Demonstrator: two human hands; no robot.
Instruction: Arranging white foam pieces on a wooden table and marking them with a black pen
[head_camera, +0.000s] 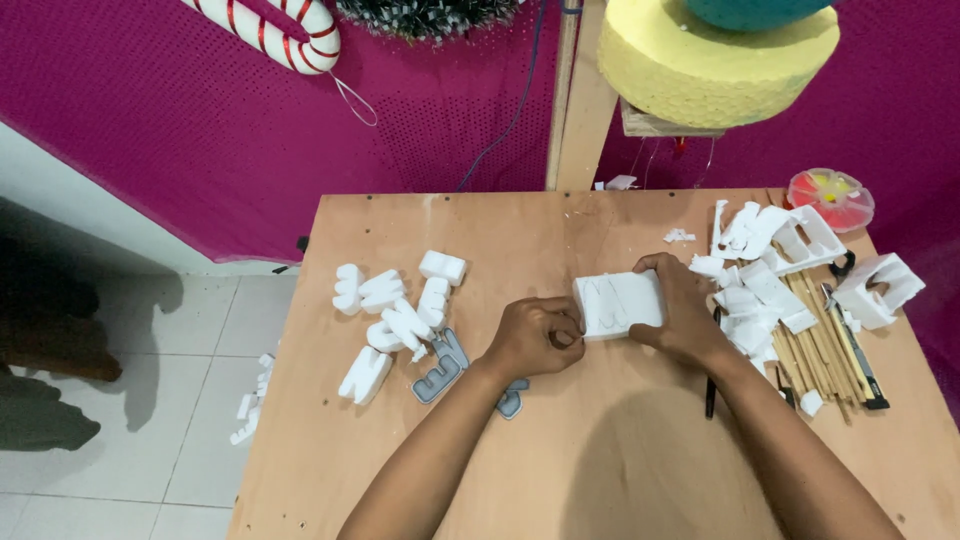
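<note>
The foam block (618, 303) lies flat on the worktop (520, 235), near its middle, with a faint outline drawn on its top face, and I keep it there so the marked side faces up at me. My right hand (683, 312) wraps over the block's right end, fingers curled across the far edge and thumb side low, a closed grip that pins it against the wood so it cannot slide. My left hand (538, 335) sits at the block's left edge with the fingers pinched together right against the foam; whether that grip has a small tool in it I cannot tell. So the block lies between my two hands, touching both. To the left lies a heap of cut foam letters (395, 310) beside grey templates (445, 368); to the right lie foam scraps (760, 270), wooden sticks (820, 345) and a knife (855, 355).
</note>
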